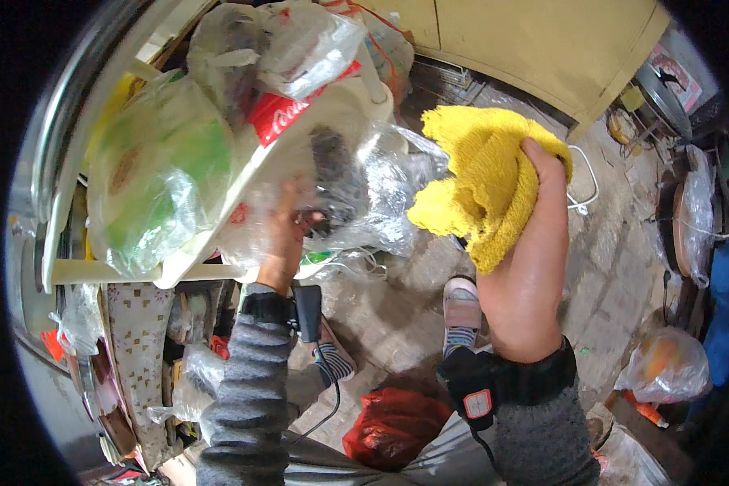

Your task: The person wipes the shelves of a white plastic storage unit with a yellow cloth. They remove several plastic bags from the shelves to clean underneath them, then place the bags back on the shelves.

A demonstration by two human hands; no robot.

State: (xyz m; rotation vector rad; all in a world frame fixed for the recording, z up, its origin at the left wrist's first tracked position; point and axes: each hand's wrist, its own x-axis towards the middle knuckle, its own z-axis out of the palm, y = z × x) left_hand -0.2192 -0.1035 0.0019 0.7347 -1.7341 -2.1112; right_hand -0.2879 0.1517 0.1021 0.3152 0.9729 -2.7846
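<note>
My right hand (pixel 537 176) grips a crumpled yellow terry cloth (pixel 492 170), its ragged edges hanging to the left above the floor. My left hand (pixel 291 212), blurred, reaches in at the front edge of a white plastic shelf rack (pixel 203 255). Around its fingers lies a clear plastic bag (pixel 389 182) with something dark inside; blur hides whether the fingers are closed on it. Just left of that hand, a clear bag with green and pale contents (pixel 164 176) rests on the rack. A red strip with Coca-Cola lettering (pixel 288 112) runs along the rack's edge.
A red plastic bag (pixel 395 428) lies on the floor between my legs. Yellowish cabinet doors (pixel 534 48) stand at the far side. On the right are a tied bag with orange contents (pixel 668 364) and a pot lid (pixel 662 100). A cable (pixel 334 401) trails from my left wrist.
</note>
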